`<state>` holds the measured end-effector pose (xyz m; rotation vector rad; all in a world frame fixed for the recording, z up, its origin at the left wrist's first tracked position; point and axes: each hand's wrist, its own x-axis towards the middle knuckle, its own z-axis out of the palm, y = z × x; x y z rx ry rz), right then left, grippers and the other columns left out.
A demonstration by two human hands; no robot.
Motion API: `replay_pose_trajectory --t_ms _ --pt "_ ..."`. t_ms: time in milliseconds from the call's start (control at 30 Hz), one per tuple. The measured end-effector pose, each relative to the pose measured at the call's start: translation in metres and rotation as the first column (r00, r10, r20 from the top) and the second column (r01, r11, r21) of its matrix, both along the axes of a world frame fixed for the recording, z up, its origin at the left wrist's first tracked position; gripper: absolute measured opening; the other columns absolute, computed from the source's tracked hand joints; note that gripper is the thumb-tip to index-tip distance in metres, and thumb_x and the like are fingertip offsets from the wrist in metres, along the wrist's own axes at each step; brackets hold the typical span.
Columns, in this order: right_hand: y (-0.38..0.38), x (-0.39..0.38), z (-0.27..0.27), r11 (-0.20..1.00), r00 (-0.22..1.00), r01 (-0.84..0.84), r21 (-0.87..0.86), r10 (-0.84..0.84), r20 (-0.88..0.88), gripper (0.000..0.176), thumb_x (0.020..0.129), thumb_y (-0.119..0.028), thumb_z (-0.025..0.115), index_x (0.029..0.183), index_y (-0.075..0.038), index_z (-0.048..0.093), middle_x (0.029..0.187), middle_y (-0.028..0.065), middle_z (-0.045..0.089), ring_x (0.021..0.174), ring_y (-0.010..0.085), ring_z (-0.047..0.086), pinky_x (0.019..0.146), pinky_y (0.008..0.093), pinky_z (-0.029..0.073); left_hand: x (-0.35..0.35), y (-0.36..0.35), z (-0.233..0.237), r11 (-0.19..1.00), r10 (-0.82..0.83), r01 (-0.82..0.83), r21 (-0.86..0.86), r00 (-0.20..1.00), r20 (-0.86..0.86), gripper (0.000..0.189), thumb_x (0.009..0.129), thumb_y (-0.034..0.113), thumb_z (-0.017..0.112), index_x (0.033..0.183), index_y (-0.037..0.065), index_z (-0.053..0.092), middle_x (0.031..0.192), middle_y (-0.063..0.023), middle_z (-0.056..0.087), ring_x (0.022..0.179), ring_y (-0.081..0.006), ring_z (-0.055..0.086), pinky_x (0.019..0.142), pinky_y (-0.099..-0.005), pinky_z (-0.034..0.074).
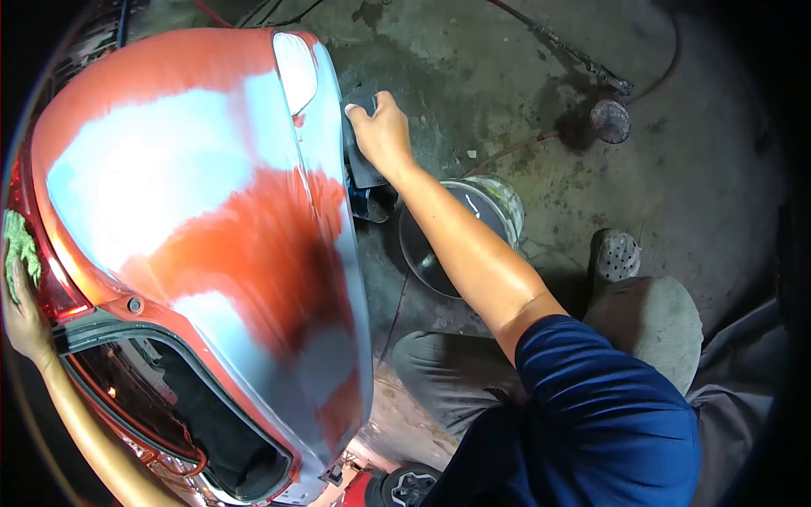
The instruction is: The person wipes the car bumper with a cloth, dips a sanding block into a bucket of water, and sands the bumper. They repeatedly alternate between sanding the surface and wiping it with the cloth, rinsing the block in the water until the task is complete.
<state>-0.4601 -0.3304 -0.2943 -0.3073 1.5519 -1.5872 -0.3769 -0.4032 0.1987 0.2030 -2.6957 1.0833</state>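
Note:
A car's body panel (279,228), orange with patches of pale blue-grey, fills the left half of the view. At its right edge my right hand (382,135) is closed on a dark flat sanding block (365,160), which is against the panel's side below a white light lens (296,74). On the far left my left hand (25,319) holds a green cloth (20,253) beside the red tail light (66,283). Part of that hand is cut off by the dark rim of the view.
A bucket (507,203) stands on the wet concrete floor (473,76) under my right forearm. Farther right are a hose (553,42) and a round, dirty object (610,121). The car's dark window opening (203,414) lies lower left. A red and black object (405,488) sits at the bottom.

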Motion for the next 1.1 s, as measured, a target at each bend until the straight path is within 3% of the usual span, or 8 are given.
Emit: replay_pose_trajectory --t_ms 67,167,367,667,767,867,933,1100 --pt "-0.011 -0.008 -0.001 1.0 1.0 -0.004 0.014 0.004 -0.013 0.047 0.087 -0.033 0.071 0.105 0.009 0.06 0.096 0.0332 0.069 0.095 0.0484 0.068 0.084 0.0484 0.052 -0.021 0.026 0.009 0.919 0.164 -0.237 0.316 0.957 0.24 0.04 0.105 0.03 0.054 0.074 0.005 0.061 0.067 -0.0083 0.059 0.056 -0.0222 0.055 0.06 -0.0374 0.05" --pt "-0.02 -0.018 0.001 0.999 1.0 -0.026 0.037 0.026 -0.002 0.045 0.088 -0.03 0.07 0.107 0.009 0.059 0.101 0.0344 0.069 0.1 0.0502 0.067 0.089 0.05 0.052 -0.023 0.01 0.011 0.829 -0.013 -0.148 0.539 0.959 0.283 0.038 0.104 0.028 0.054 0.074 0.005 0.061 0.067 -0.0085 0.059 0.056 -0.0222 0.055 0.059 -0.0368 0.049" --pt "-0.028 -0.024 -0.001 0.999 0.999 -0.039 0.002 0.039 0.014 0.044 0.089 -0.03 0.07 0.108 0.009 0.06 0.107 0.0366 0.068 0.105 0.052 0.065 0.09 0.051 0.052 -0.018 0.029 0.001 0.903 0.176 -0.22 0.369 0.973 0.15 0.039 0.104 0.027 0.053 0.074 0.004 0.06 0.067 -0.0072 0.058 0.054 -0.0205 0.053 0.053 -0.0338 0.045" --pt "-0.033 -0.022 -0.008 1.0 1.0 -0.003 -0.004 0.002 -0.014 0.05 0.086 -0.034 0.073 0.105 0.011 0.061 0.098 0.0342 0.069 0.099 0.0472 0.069 0.086 0.0468 0.053 -0.03 0.027 -0.002 0.811 0.117 -0.222 0.541 0.968 0.222 0.039 0.106 0.026 0.053 0.075 0.004 0.06 0.067 -0.0092 0.059 0.054 -0.0203 0.054 0.052 -0.0342 0.045" --pt "-0.025 -0.021 -0.003 0.999 0.999 -0.048 0.006 0.048 0.01 0.052 0.087 -0.035 0.072 0.107 0.012 0.061 0.099 0.0345 0.069 0.1 0.0461 0.069 0.086 0.0459 0.053 0.017 -0.012 0.014 0.988 -0.119 0.118 0.1 0.993 0.007 0.037 0.106 0.027 0.055 0.081 0.002 0.064 0.073 -0.0103 0.062 0.059 -0.0223 0.058 0.055 -0.0354 0.048" --pt "-0.046 -0.029 -0.01 0.999 0.996 0.024 -0.025 -0.027 -0.086 0.052 0.087 -0.035 0.072 0.107 0.012 0.062 0.097 0.0339 0.069 0.099 0.0448 0.07 0.086 0.0459 0.053 0.013 0.005 0.02 0.997 -0.029 0.038 -0.066 0.99 0.139 0.033 0.106 0.028 0.057 0.091 0.0 0.067 0.08 -0.0111 0.066 0.065 -0.0242 0.062 0.06 -0.0367 0.052" --pt "-0.033 -0.027 -0.003 1.0 0.999 -0.023 0.009 0.023 -0.039 0.051 0.087 -0.034 0.072 0.106 0.011 0.061 0.097 0.0337 0.069 0.098 0.0456 0.07 0.085 0.0472 0.053 -0.007 0.012 0.045 0.936 0.199 -0.292 0.196 0.9 0.388 0.031 0.106 0.028 0.057 0.097 0.001 0.069 0.084 -0.011 0.067 0.068 -0.0253 0.063 0.062 -0.0373 0.054" --pt "-0.034 -0.023 -0.009 0.999 0.997 -0.039 -0.004 0.039 -0.061 0.054 0.087 -0.035 0.073 0.111 0.011 0.061 0.099 0.0332 0.069 0.097 0.0456 0.07 0.085 0.0475 0.053 -0.005 0.017 0.021 0.969 0.198 -0.223 0.106 0.959 0.204 0.036 0.107 0.03 0.053 0.087 0.005 0.067 0.078 -0.0092 0.065 0.064 -0.0244 0.062 0.06 -0.0365 0.051"
